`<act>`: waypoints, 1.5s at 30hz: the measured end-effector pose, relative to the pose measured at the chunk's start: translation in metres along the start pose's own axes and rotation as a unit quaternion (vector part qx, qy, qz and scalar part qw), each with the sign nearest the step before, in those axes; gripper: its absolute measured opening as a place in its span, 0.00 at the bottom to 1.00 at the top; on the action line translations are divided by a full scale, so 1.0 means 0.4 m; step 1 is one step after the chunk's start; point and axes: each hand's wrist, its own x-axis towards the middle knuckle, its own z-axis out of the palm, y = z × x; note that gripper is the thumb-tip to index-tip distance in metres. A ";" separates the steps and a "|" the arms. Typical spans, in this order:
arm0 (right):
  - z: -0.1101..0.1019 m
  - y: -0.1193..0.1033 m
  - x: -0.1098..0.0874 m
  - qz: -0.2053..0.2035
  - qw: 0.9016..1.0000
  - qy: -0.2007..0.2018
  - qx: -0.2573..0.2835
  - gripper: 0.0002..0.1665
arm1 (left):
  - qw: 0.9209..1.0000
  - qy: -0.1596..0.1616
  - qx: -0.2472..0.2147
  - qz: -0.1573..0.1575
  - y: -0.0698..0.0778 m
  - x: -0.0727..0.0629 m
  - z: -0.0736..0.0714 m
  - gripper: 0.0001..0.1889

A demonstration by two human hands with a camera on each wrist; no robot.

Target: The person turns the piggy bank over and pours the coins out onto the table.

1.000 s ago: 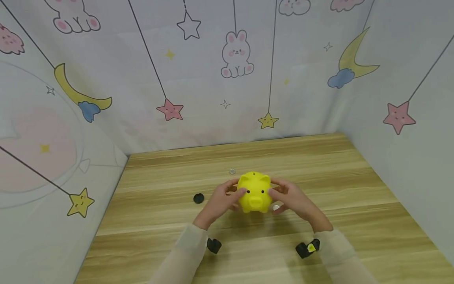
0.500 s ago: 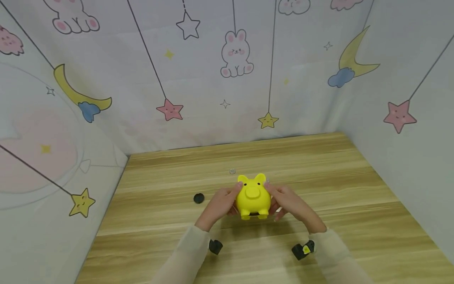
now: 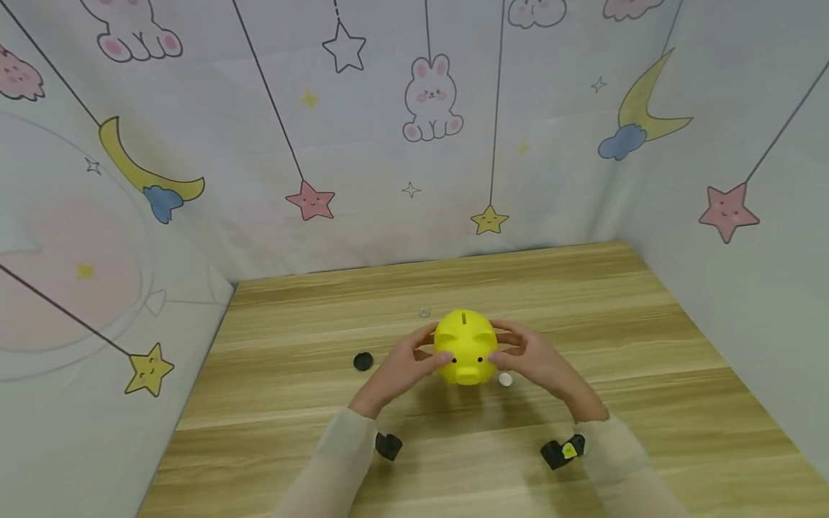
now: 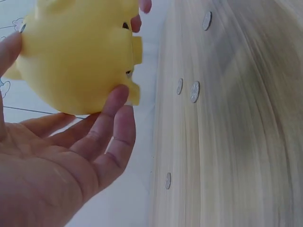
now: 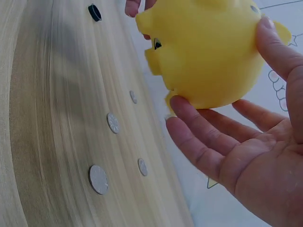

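A yellow piggy bank (image 3: 466,342) is held up over the wooden table between both hands, its face toward me and its top tipped forward so the coin slot shows. My left hand (image 3: 403,365) grips its left side, thumb near one eye and fingers spread beneath and behind. On the opposite side my right hand (image 3: 536,365) grips it the same way. Both wrist views show the bank (image 4: 78,56) clear of the tabletop. Below it lie several silver coins (image 5: 98,179), one of them a coin (image 3: 505,379) by the right hand.
Left of the bank lies a round black stopper (image 3: 363,361). A small coin (image 3: 424,312) rests behind the left hand. White curtains (image 3: 550,144) printed with stars, moons and rabbits enclose the back and sides of the wooden table (image 3: 291,417).
The piggy bank tipped back, face up with its dark underside opening showing, then tipped forward again so its slot shows. Both hands kept hold and turned with it; the coin by the right hand is uncovered.
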 end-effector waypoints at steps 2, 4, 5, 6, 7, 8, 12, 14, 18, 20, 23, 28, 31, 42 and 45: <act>-0.003 0.000 -0.001 -0.017 1.000 -0.004 0.007 0.46 | 1.000 0.001 -0.002 0.025 0.001 -0.001 -0.002 0.42; -0.004 0.002 -0.001 -0.034 0.999 -0.009 0.014 0.49 | 0.999 0.005 -0.007 0.050 0.002 -0.001 -0.003 0.43; -0.004 0.002 -0.001 -0.044 0.999 -0.011 0.018 0.50 | 0.998 0.008 -0.009 0.065 0.001 -0.001 -0.003 0.43; -0.003 0.002 -0.001 -0.055 0.998 -0.013 0.020 0.51 | 0.997 0.011 -0.011 0.079 0.000 -0.001 -0.004 0.44; -0.002 0.002 -0.001 -0.068 0.997 -0.014 0.019 0.52 | 0.996 0.015 -0.013 0.093 -0.001 -0.001 -0.004 0.45; -0.001 0.001 -0.001 -0.082 0.996 -0.014 0.015 0.52 | 0.994 0.018 -0.016 0.104 -0.001 -0.002 -0.004 0.45; 0.004 -0.003 -0.003 -0.142 0.990 -0.015 -0.013 0.53 | 0.987 0.035 -0.005 0.157 -0.004 -0.001 -0.005 0.46; 0.006 -0.007 -0.004 -0.169 0.985 -0.011 -0.038 0.53 | 0.983 0.042 0.005 0.179 -0.003 -0.001 -0.004 0.47; 0.012 -0.014 -0.007 -0.210 0.973 0.008 -0.091 0.53 | 0.975 0.049 0.022 0.215 -0.004 -0.001 -0.001 0.47; 0.015 -0.020 -0.009 -0.216 0.971 0.017 -0.105 0.53 | 0.972 0.047 0.023 0.228 -0.005 0.000 0.000 0.48; 0.018 -0.022 -0.012 -0.212 0.970 0.028 -0.113 0.53 | 0.972 0.045 0.019 0.230 -0.006 -0.001 0.000 0.48; 0.018 -0.021 -0.013 -0.204 0.971 0.031 -0.117 0.53 | 0.974 0.043 0.013 0.221 -0.002 -0.003 -0.001 0.48; 0.014 -0.018 -0.010 -0.203 0.973 0.022 -0.110 0.54 | 0.975 0.046 0.019 0.217 0.001 -0.003 -0.003 0.48; -0.003 -0.020 -0.012 -0.161 0.986 -0.003 -0.053 0.49 | 0.988 0.053 0.024 0.140 0.005 -0.009 -0.011 0.43; 0.001 -0.019 -0.012 -0.122 0.991 0.003 -0.060 0.39 | 0.993 0.065 0.025 0.092 0.009 -0.007 -0.006 0.35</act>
